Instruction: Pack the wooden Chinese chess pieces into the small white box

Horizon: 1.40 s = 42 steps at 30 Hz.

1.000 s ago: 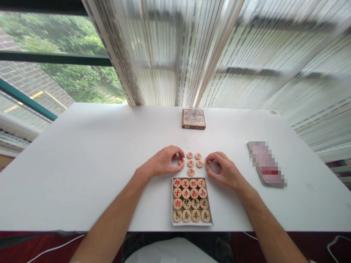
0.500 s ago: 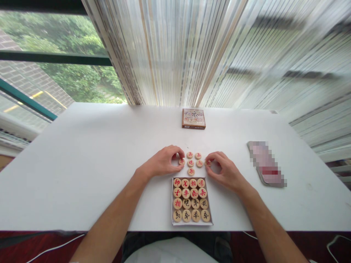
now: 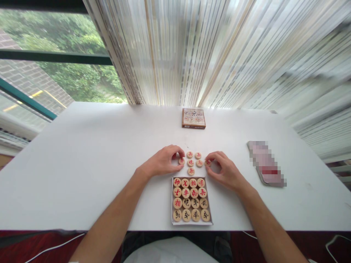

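Observation:
My left hand [image 3: 168, 159] has thumb and fingers curled round the edges of a round wooden Chinese chess piece [image 3: 181, 161] with a red character. On the other side, my right hand [image 3: 221, 166] grips a similar red-marked piece [image 3: 208, 163] between thumb and fingers. Both pieces rest at table level. Between the hands lie several loose red pieces, among them a middle one [image 3: 190, 163] and a lower one [image 3: 191, 171]. Just nearer to me stands an open white box tray [image 3: 172, 201], filled with rows of red and black pieces [image 3: 186, 203].
A flat printed box lid [image 3: 193, 118] lies farther back on the white table [image 3: 82, 164]. To the right is a phone-like flat object [image 3: 265, 164], its face blurred out. Striped curtains [image 3: 170, 54] and a window [image 3: 68, 65] border the far edge.

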### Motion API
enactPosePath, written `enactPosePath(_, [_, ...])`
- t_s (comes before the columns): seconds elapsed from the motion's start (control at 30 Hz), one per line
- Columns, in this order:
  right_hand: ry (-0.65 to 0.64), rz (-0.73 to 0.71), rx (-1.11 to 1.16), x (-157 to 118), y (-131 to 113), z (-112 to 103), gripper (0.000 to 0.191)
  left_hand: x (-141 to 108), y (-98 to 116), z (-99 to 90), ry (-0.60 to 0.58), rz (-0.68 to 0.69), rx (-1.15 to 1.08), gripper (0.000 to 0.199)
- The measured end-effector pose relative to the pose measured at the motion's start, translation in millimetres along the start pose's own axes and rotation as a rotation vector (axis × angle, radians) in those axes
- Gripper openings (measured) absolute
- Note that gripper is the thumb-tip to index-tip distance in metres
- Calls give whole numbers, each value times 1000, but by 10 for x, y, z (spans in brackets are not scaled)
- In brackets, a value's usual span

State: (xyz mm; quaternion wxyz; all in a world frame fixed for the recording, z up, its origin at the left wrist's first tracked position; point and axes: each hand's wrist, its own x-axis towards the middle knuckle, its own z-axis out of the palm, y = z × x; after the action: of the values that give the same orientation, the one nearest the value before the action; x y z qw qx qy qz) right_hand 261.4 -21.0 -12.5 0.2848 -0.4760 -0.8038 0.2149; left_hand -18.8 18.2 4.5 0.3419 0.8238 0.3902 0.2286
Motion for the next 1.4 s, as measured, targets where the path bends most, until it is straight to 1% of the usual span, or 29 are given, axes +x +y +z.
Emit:
enactPosePath(0.17, [6, 1, -10, 1, -3, 7, 19, 2, 0, -7, -11, -4, -10, 19])
enactPosePath(0.73, [-7, -2, -8, -1, 4, 2, 21, -2, -4, 6, 8, -5, -1, 18])
enactPosePath(1.4, [-6, -3, -16, -2, -2, -2, 18, -3, -31, 15, 7, 15, 0, 21])
